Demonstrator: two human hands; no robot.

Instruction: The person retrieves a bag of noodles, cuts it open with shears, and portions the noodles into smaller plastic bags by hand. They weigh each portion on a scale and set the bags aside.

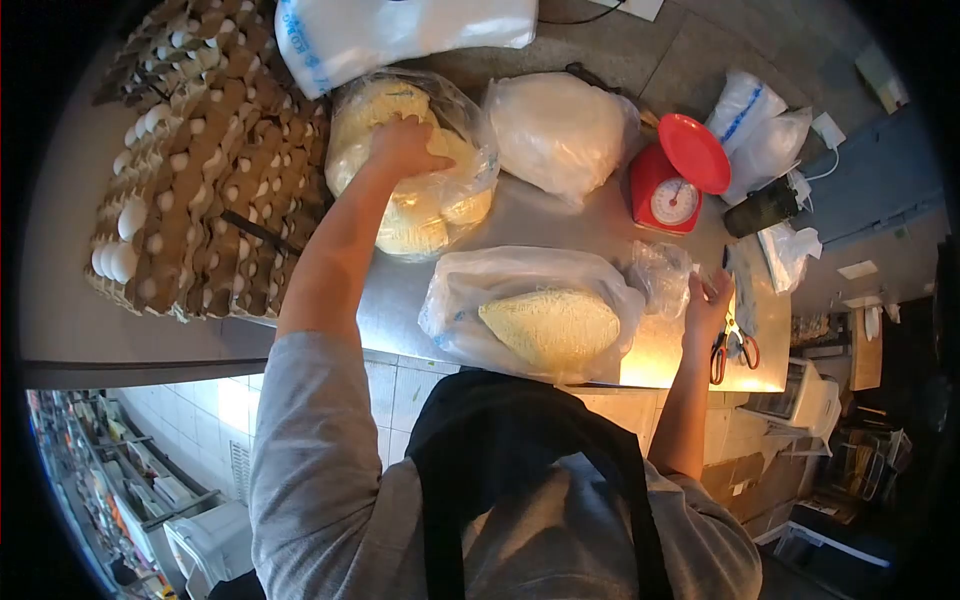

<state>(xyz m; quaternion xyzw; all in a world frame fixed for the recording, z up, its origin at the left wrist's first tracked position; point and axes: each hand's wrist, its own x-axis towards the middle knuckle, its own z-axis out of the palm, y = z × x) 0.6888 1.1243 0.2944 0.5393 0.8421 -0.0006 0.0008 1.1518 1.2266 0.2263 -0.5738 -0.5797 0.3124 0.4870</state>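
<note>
My left hand (406,148) lies with fingers spread on a clear plastic bag (470,105) of pale yellow, fine-textured lumps (415,222). At the right, my right hand (708,300) has its fingers bent and thumb apart, right at the edge of a small crumpled clear plastic bag (660,278). Scissors (720,362) with black and orange handles lie just beside that wrist. In front of my apron, an open-looking plastic bag (465,290) lies with one yellow mound (552,328) of the same texture on it.
A red dial scale (672,195) stands at the back right. Beside it sits a full whitish plastic bag (560,135). Stacked egg trays (215,200) fill the left side. A pack of plastic bags (410,30) lies at the back of the metal table (390,310).
</note>
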